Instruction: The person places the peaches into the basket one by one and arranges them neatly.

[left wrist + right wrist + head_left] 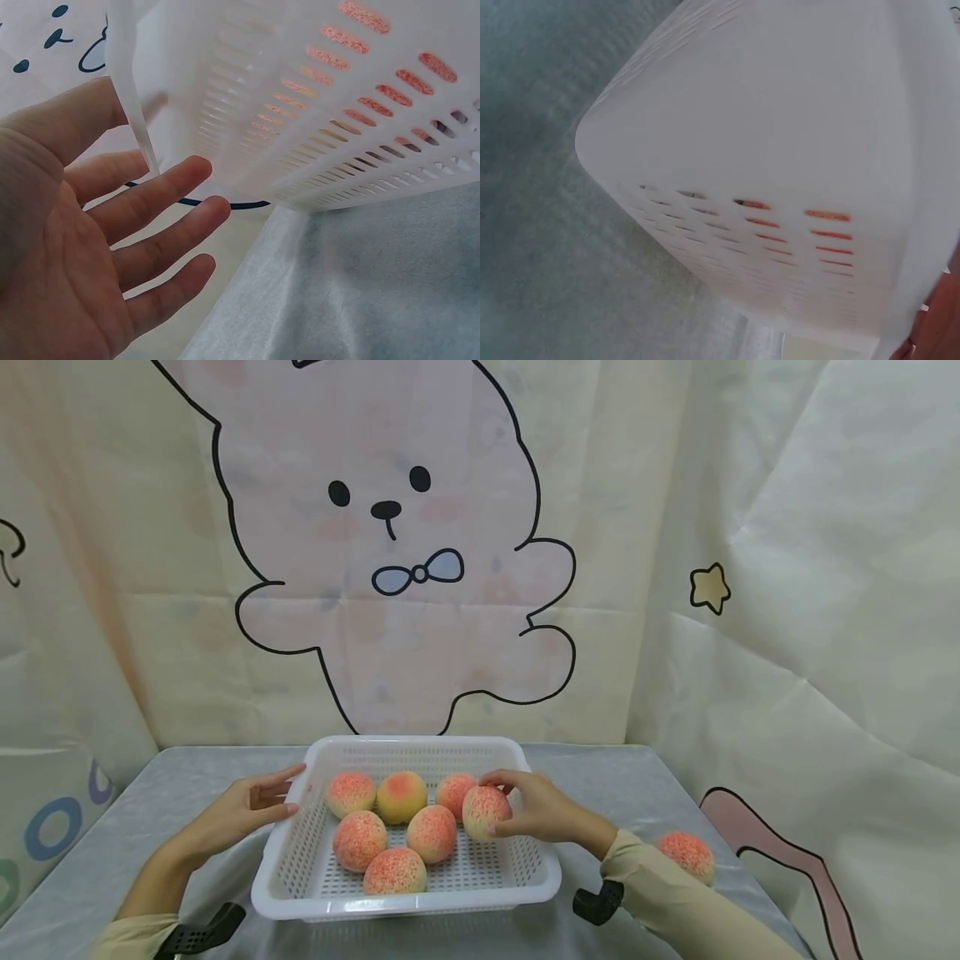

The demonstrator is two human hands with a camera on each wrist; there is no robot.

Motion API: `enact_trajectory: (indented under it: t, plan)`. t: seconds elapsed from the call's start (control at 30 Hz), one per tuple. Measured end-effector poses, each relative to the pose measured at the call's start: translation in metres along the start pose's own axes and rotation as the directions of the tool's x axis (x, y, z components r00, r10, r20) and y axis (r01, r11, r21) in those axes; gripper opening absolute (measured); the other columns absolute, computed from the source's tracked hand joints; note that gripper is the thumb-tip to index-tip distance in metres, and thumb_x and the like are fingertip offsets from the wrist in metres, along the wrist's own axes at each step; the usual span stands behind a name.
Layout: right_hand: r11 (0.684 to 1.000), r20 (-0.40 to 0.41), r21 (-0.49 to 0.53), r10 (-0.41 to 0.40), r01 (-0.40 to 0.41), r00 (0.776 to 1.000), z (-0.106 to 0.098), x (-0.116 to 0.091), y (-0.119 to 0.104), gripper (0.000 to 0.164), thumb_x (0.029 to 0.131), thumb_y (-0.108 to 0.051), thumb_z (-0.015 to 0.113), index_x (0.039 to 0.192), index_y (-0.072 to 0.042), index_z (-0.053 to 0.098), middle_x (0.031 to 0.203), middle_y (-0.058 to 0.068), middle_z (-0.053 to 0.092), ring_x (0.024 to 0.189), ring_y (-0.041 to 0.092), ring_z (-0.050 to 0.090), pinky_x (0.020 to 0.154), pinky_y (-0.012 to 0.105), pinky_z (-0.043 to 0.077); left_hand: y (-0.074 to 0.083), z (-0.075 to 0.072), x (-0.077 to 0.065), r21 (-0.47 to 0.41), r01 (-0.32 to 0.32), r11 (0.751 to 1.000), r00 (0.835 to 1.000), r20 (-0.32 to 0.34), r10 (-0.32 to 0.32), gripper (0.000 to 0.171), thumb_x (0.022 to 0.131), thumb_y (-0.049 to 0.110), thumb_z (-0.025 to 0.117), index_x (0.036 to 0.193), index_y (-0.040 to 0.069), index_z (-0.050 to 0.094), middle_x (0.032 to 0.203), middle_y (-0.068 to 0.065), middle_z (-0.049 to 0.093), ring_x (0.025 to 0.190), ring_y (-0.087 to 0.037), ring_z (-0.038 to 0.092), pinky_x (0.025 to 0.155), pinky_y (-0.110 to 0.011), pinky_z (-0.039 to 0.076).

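Note:
A white plastic basket [360, 906] with slotted walls stands on the table, several red-and-yellow peaches [360, 841] inside it. My right hand [543, 806] grips one speckled peach [486, 812] between fingers and thumb, over the right part of the basket. My left hand [251, 802] holds the basket's left rim. In the left wrist view, the thumb side of my left hand [90, 217] meets the rim, while the other fingers [161, 251] spread beneath it. The right wrist view shows mostly the basket's outer wall [780, 112]; only a sliver of my right hand [937, 322] appears at its edge.
Another peach [686, 856] lies on the table to the right, partly hidden by my right sleeve [675, 893]. A grey-blue cloth [592, 777] covers the table. Behind it hangs a curtain [637, 527] printed with a cartoon animal.

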State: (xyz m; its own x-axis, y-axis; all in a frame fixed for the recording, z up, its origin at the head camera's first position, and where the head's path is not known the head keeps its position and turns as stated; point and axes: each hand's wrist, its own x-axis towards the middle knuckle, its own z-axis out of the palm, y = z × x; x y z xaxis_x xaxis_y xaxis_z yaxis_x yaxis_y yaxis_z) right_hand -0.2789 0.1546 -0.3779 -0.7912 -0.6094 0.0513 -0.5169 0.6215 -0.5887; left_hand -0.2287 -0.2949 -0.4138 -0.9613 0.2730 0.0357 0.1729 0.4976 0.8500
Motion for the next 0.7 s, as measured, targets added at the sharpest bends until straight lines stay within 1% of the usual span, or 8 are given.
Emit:
enact_trajectory:
  t: [0.17,0.3,0.37,0.57,0.7]
  plan:
    - [0.996,0.010,-0.088,0.011,-0.010,1.000,0.0017,0.0016,-0.0021,0.058,0.076,-0.031,0.089,0.128,-0.021,0.065,0.120,-0.009,0.070,0.113,0.013,0.057,0.097,0.050,0.031,-0.0006,-0.0002,0.0005,-0.002,-0.001,1.000,1.000,0.004,0.001,0.073,0.100,0.027,0.063,0.159,0.003,0.028,0.144,-0.030,0.055,0.128,-0.048,0.058,0.092,-0.056,0.056]
    - [0.990,0.025,-0.138,0.021,-0.017,0.999,0.0021,0.0023,-0.0043,0.057,0.075,-0.030,0.090,0.125,-0.021,0.067,0.118,-0.008,0.071,0.113,0.014,0.059,0.100,0.055,0.031,-0.0001,0.0001,0.0005,0.003,0.004,1.000,1.000,0.000,-0.004,0.073,0.100,0.028,0.063,0.159,0.003,0.029,0.144,-0.030,0.054,0.128,-0.048,0.058,0.092,-0.058,0.056]
    - [0.987,0.033,-0.160,0.031,-0.025,0.999,0.0020,0.0022,-0.0055,0.057,0.074,-0.031,0.091,0.125,-0.021,0.067,0.118,-0.007,0.072,0.114,0.014,0.060,0.101,0.055,0.031,0.0005,0.0005,0.0003,0.006,0.004,1.000,1.000,-0.004,-0.004,0.073,0.099,0.028,0.064,0.158,0.002,0.029,0.144,-0.030,0.054,0.127,-0.048,0.058,0.092,-0.058,0.056]
    - [0.976,0.053,-0.218,0.015,-0.003,0.998,0.0031,0.0028,-0.0067,0.058,0.074,-0.033,0.090,0.125,-0.017,0.067,0.119,-0.003,0.073,0.115,0.017,0.063,0.095,0.048,0.031,0.0008,0.0011,-0.0004,0.006,0.007,1.000,1.000,-0.012,-0.007,0.073,0.099,0.028,0.064,0.158,0.002,0.030,0.144,-0.031,0.054,0.127,-0.048,0.058,0.092,-0.059,0.056]
    - [0.970,0.058,-0.242,0.009,0.006,0.998,0.0036,0.0030,-0.0068,0.057,0.074,-0.034,0.090,0.124,-0.018,0.067,0.118,-0.001,0.073,0.114,0.020,0.063,0.093,0.046,0.031,0.0005,0.0013,-0.0004,0.005,0.014,1.000,1.000,-0.012,-0.014,0.073,0.099,0.029,0.064,0.158,0.003,0.030,0.145,-0.031,0.053,0.127,-0.048,0.058,0.092,-0.060,0.055]
